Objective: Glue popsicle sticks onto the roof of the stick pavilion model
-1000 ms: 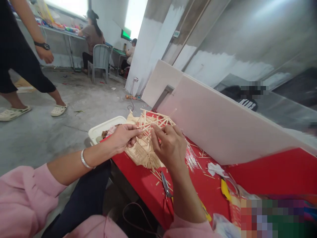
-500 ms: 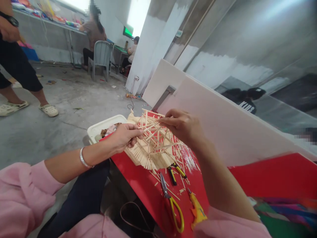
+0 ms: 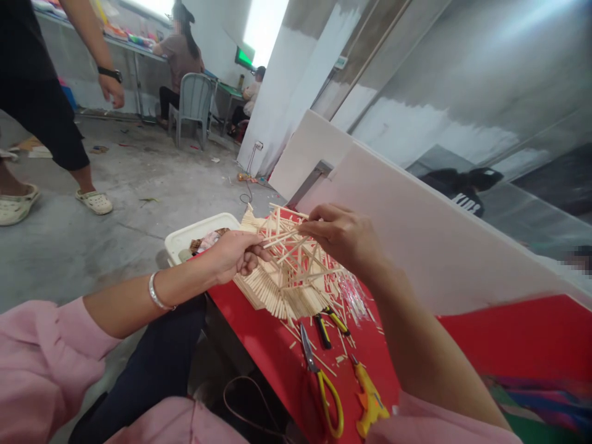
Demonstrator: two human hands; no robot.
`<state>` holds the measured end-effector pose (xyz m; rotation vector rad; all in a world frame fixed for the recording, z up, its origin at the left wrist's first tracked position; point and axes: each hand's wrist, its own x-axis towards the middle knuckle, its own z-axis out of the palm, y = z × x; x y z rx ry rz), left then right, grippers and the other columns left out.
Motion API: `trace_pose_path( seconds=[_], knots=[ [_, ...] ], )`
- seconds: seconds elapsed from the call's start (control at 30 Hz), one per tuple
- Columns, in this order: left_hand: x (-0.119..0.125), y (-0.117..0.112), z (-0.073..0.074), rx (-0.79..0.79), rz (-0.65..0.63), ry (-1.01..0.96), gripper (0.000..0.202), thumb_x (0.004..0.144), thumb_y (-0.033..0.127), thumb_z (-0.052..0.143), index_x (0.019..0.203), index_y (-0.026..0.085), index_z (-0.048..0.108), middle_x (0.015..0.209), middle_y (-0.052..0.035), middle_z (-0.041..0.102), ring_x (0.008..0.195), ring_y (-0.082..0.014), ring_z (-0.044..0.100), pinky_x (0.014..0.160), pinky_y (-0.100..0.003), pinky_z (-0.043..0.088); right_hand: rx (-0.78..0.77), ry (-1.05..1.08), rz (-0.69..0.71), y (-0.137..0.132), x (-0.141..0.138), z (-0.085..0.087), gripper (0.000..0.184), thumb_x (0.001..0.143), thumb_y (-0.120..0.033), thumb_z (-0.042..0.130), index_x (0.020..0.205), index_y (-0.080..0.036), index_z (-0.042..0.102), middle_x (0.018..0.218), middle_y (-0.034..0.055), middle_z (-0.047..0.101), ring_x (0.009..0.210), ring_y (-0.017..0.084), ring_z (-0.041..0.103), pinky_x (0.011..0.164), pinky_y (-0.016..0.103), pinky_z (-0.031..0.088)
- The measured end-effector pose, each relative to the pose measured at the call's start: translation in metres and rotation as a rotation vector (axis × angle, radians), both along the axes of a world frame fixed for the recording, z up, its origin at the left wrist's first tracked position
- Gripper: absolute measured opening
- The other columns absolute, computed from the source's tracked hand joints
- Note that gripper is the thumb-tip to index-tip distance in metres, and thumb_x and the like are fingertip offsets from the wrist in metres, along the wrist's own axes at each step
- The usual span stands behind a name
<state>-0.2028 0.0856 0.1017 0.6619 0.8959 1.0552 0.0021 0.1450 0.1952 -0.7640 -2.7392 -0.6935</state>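
One glue gun, scissors near stick structure

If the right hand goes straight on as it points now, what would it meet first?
The right hand would probably meet the thin sticks at its fingertips, before the left hand; depth is unclear.

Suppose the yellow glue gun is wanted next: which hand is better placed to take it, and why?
Right, probably: the glue gun lies beside the right forearm, and the right hand is nearer it than the left hand. Both seem to hold thin sticks.
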Motion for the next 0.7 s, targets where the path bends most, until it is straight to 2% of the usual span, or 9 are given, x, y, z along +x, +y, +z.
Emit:
trace_pose_path(
  seconds=[0.2,0.4,0.7],
  knots=[
    [0.0013,-0.0002,-0.0001,0.004,-0.023,-0.02,0.022,0.087,0.019,0.053,0.067,0.014,0.06,0.059,-0.0044,0.066,0.034,-0.0047,0.041,0.033,-0.02,0.026,-0.017,-0.016,-0.026,-0.0015,-0.0008,0.0001,0.027,0.094,-0.018,0.051,0.087,-0.026,0.076,0.087,0.0046,0.069,0.076,0.014,0.058,0.057,0.028,0.034],
    [0.0017,-0.0015,0.0034,0.002,-0.017,-0.024,0.02,0.087,0.018,0.053,0.071,0.013,0.062,0.056,-0.0023,0.063,0.034,-0.004,0.041,0.033,-0.018,0.026,-0.004,0.004,-0.002,-0.0011,-0.0013,-0.0028,0.027,0.091,-0.013,0.053,0.086,-0.026,0.076,0.086,0.0032,0.068,0.076,0.013,0.057,0.055,0.027,0.032],
    [0.0008,-0.0048,0.0043,0.011,0.0,-0.009,0.023,0.086,0.017,0.057,0.063,0.014,0.06,0.053,-0.0007,0.061,0.034,-0.003,0.038,0.034,-0.018,0.023,-0.011,-0.002,-0.015,-0.0035,-0.0014,-0.0011,0.027,0.092,-0.014,0.053,0.088,-0.026,0.076,0.087,0.0037,0.068,0.076,0.014,0.057,0.056,0.027,0.033]
  ],
)
